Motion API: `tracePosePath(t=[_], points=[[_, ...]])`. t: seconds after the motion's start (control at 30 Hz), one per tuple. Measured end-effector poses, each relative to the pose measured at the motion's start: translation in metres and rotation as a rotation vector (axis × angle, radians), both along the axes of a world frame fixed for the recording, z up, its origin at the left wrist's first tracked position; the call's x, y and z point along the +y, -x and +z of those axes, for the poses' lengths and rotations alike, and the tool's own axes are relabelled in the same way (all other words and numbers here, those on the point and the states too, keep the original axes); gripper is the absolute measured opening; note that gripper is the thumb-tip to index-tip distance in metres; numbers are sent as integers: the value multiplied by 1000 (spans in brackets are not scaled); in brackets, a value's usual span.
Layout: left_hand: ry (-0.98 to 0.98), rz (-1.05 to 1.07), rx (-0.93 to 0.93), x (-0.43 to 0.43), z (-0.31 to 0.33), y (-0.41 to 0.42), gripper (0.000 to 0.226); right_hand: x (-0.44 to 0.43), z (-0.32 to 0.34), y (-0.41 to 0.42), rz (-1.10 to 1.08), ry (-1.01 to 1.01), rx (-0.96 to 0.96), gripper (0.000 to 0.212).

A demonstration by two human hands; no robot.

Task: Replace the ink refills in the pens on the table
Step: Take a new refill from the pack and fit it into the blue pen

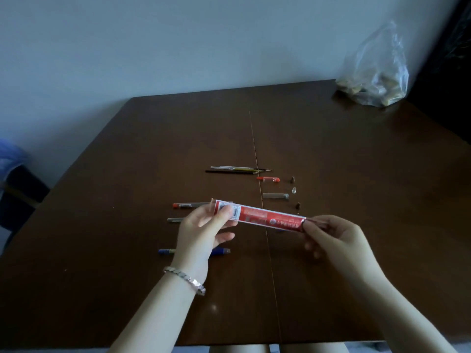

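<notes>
While your left fingers gripped the refill pack at mid-frame and your right fingers pinched its end, a hard tug could have spilled refills among the pens on the bench.

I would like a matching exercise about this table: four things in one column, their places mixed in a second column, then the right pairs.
Things
1. long red-and-white refill packet
2. dark blue pen barrel
3. clear plastic bag
4. small orange-red pen cap

Places
A. far right corner of the brown wooden table
B. in the air, held by the left hand and the right hand
C. on the table, partly hidden behind the left hand
D. on the table, just nearer than the row of thin loose refills

Pairs: 1-B, 2-C, 3-A, 4-D
</notes>
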State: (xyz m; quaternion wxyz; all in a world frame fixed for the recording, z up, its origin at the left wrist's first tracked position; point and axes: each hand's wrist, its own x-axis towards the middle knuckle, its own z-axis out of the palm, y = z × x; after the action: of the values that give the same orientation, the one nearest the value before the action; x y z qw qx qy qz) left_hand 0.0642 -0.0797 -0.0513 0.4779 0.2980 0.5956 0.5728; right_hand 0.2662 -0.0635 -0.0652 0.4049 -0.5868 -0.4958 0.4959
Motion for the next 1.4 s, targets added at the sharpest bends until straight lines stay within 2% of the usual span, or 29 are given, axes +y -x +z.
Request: tracePosePath(t=[0.1, 0.17, 0.27, 0.53, 0.63, 0.83, 0.93, 1.1, 1.2, 1.4], points=[[-32, 71, -64, 0, -11, -2, 3, -5, -2, 2, 84, -56, -288, 3], [-81, 81, -47, -1, -14, -1, 3, -7, 1, 3, 64, -179, -387, 10], [-132, 60, -78, -1, -18, -2, 4, -6, 5, 8, 55, -370, -420, 15], [-283, 155, -197, 27, 5, 18, 9, -9, 9, 19, 88, -625, -464, 14], [-335, 197, -209, 23, 24, 35, 11, -9, 4, 30, 236, -622, -524, 14], [-207, 257, 123, -6, 26, 61, 13, 24, -12, 94, 613, -692, -687, 31], [-124, 230, 194, -17, 19, 67, 14, 39, -12, 119, 715, -671, -839, 31], [-18, 189, 192, -23, 8, 69, 12, 51, -13, 121, 660, -665, -926, 29], [7, 159, 202, -21, 5, 66, 15, 57, -13, 114, 595, -629, -928, 29], [60, 78, 262, -18, 3, 61, 17, 59, -12, 111, 604, -628, -937, 30]])
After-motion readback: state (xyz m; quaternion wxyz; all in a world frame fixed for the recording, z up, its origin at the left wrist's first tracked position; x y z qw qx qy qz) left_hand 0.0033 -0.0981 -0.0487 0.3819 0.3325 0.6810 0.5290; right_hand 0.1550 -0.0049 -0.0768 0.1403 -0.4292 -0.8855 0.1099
